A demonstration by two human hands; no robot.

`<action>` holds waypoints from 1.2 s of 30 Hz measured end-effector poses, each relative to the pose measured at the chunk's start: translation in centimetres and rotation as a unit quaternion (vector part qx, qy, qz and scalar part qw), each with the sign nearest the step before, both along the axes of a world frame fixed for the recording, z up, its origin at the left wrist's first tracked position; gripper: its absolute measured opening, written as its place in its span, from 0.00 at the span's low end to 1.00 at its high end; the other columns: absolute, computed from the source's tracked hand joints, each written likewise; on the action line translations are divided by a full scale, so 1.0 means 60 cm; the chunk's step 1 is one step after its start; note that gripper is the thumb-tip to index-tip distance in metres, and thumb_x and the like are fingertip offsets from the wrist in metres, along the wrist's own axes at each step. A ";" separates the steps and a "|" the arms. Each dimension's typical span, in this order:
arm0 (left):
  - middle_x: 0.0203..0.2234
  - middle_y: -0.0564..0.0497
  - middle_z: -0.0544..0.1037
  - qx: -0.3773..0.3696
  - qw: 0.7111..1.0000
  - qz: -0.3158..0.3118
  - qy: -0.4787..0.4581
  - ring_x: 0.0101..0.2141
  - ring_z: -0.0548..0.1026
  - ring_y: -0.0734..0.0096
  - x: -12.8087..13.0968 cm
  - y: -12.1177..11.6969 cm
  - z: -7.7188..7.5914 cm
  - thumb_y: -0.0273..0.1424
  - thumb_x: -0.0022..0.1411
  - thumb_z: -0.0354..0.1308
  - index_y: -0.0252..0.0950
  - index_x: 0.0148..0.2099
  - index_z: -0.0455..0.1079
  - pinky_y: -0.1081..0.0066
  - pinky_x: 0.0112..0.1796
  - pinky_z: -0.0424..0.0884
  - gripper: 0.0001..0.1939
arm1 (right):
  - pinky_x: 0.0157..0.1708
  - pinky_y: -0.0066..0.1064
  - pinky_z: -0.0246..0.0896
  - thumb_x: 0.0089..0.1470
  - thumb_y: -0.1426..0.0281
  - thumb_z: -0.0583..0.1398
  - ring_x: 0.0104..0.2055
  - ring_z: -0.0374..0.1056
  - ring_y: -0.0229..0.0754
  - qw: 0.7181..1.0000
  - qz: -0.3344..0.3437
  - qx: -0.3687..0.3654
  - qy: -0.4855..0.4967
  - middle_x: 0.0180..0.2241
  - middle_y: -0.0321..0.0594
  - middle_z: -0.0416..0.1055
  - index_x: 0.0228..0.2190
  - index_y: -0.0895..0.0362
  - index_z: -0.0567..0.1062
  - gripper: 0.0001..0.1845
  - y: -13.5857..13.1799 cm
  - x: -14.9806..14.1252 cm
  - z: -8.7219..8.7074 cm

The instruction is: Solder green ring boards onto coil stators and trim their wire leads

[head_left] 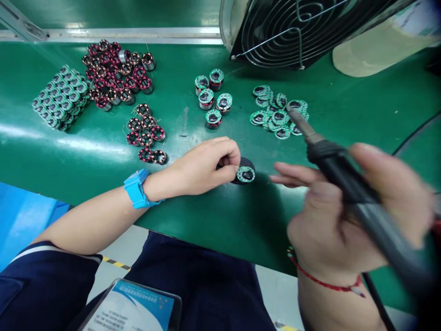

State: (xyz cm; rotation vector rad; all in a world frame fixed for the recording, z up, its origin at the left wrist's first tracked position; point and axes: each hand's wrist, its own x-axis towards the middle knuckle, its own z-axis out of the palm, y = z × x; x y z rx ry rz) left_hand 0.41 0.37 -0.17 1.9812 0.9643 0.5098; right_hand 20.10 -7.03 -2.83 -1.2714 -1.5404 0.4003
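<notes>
My right hand (337,230), slightly blurred, is wrapped around the dark handle of a soldering iron (344,170). The iron's metal tip points up and left, in front of a loose pile of round green circuit boards (275,115). At the middle of the bench, my left hand (206,165) has thumb and forefinger closed at the left edge of one round green circuit board (245,174) with a black blob on it. That board sits at a black round holder (246,162), partly hidden by the fingers. What lies under the board cannot be seen.
Several coils topped with boards (213,99) stand beyond my left hand. Wound copper coils (146,131) and a larger heap of coils (115,73) lie left, beside stacked board panels (62,99). A fan (296,32) stands at the back; a cable (418,133) runs right.
</notes>
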 end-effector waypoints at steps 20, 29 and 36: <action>0.34 0.51 0.72 0.000 0.997 -0.077 -0.023 0.36 0.70 0.74 -0.012 0.002 0.007 0.22 0.64 0.55 0.34 0.36 0.67 0.72 0.38 0.67 0.03 | 0.47 0.37 0.70 0.56 0.75 0.62 0.49 0.73 0.44 0.978 0.118 -0.050 -0.164 0.48 0.40 0.77 0.61 0.47 0.60 0.34 0.017 -0.019 0.018; 0.30 0.54 0.69 -0.039 0.999 -0.015 -0.034 0.30 0.67 0.78 -0.002 -0.004 0.006 0.21 0.62 0.55 0.34 0.33 0.66 0.76 0.32 0.64 0.05 | 0.40 0.40 0.69 0.53 0.78 0.62 0.48 0.73 0.48 0.962 0.150 0.058 -0.222 0.42 0.38 0.80 0.62 0.48 0.60 0.38 0.014 -0.014 0.025; 0.29 0.54 0.69 -0.060 0.998 0.001 -0.026 0.29 0.68 0.79 -0.004 -0.008 0.013 0.20 0.60 0.54 0.33 0.34 0.68 0.77 0.32 0.65 0.05 | 0.39 0.39 0.68 0.53 0.79 0.61 0.44 0.74 0.47 0.961 0.110 0.051 -0.248 0.40 0.38 0.79 0.60 0.47 0.62 0.36 0.015 -0.014 0.025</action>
